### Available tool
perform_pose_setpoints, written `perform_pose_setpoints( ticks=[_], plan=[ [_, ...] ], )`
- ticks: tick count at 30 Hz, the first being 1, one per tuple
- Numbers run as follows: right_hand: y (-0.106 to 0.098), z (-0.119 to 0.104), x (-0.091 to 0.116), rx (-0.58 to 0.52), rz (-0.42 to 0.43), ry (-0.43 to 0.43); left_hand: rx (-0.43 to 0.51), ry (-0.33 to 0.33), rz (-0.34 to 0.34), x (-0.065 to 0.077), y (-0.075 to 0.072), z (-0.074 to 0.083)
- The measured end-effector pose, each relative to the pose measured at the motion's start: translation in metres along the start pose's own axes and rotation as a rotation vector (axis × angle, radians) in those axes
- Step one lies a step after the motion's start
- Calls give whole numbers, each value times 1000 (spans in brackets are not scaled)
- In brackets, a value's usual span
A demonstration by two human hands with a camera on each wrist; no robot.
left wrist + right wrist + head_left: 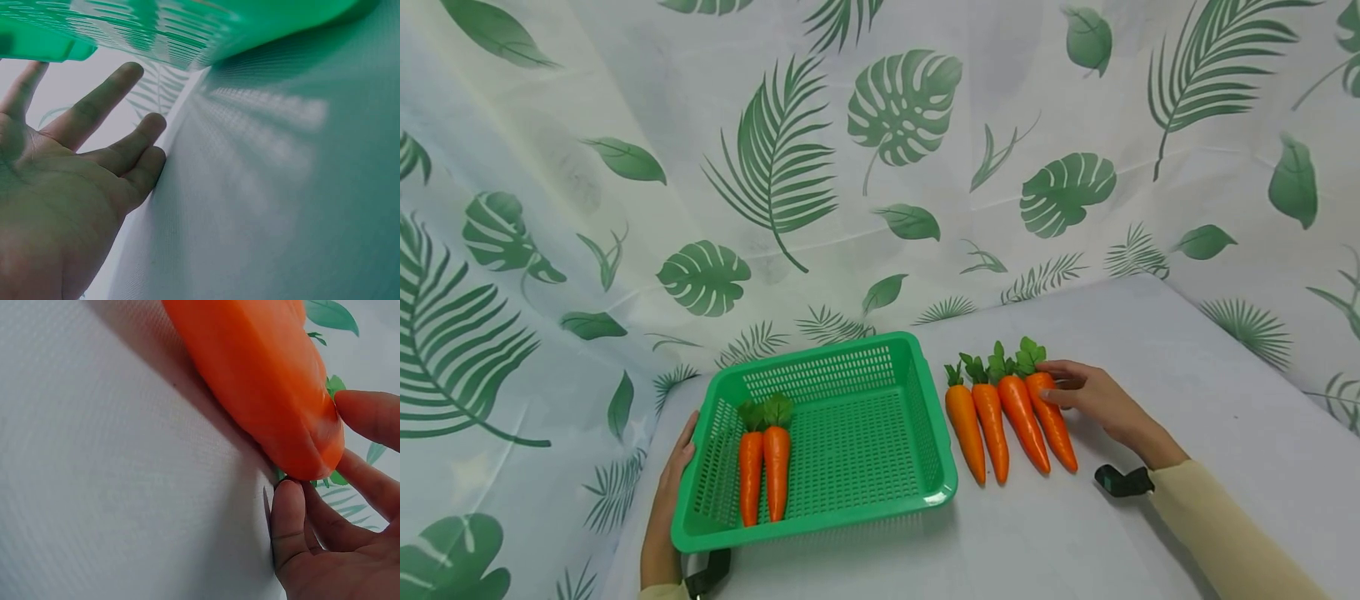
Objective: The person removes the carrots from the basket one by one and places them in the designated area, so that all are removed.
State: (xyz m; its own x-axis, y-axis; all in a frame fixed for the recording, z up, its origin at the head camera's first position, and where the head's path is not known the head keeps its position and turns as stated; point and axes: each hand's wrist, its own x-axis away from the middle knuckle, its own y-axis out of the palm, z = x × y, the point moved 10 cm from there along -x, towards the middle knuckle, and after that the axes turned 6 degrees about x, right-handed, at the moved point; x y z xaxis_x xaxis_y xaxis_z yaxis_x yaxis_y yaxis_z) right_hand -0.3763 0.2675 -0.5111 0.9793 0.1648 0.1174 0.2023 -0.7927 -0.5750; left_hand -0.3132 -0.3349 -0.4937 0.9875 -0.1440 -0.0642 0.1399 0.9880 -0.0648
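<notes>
My left hand (672,479) lies along the left outer wall of a green plastic basket (934,433), fingers extended. In the left wrist view the fingers of that hand (81,144) spread under the basket's rim. Two orange carrots (777,471) with green leaves lie side by side in the basket's left part. Right of the basket, several more carrots (1002,429) lie in a row. My right hand (1101,404) pinches the rightmost carrot (1054,425) near its leafy top. In the right wrist view, thumb and fingers sit around the thick end of this carrot (262,381).
A white table surface (1150,350) lies under everything. Behind it and to the sides hangs a white cloth (970,233) printed with green leaves. Black wrist devices (1123,481) are worn at both wrists.
</notes>
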Motion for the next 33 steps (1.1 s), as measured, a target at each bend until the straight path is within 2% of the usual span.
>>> perform_pose_setpoints(
  ticks=[4, 11, 13, 19, 28, 33],
  plan=[
    [-1, 1, 0, -13, -5, 26, 9, 21, -2, 0, -1, 0],
    [-12, 8, 3, -5, 30, 18, 48, 15, 27, 1, 0, -2],
    [-16, 11, 4, -1, 38, 24, 46, 18, 31, 1, 0, -2],
    [-25, 15, 8, -16, 56, 37, -11, 12, 98, 7, -3, -3],
    [-36, 14, 12, -29, 71, 63, -12, -10, 136, 11, -3, -3],
    [-40, 12, 12, -50, 95, 72, -8, 8, 139, 12, -2, -2]
  ],
)
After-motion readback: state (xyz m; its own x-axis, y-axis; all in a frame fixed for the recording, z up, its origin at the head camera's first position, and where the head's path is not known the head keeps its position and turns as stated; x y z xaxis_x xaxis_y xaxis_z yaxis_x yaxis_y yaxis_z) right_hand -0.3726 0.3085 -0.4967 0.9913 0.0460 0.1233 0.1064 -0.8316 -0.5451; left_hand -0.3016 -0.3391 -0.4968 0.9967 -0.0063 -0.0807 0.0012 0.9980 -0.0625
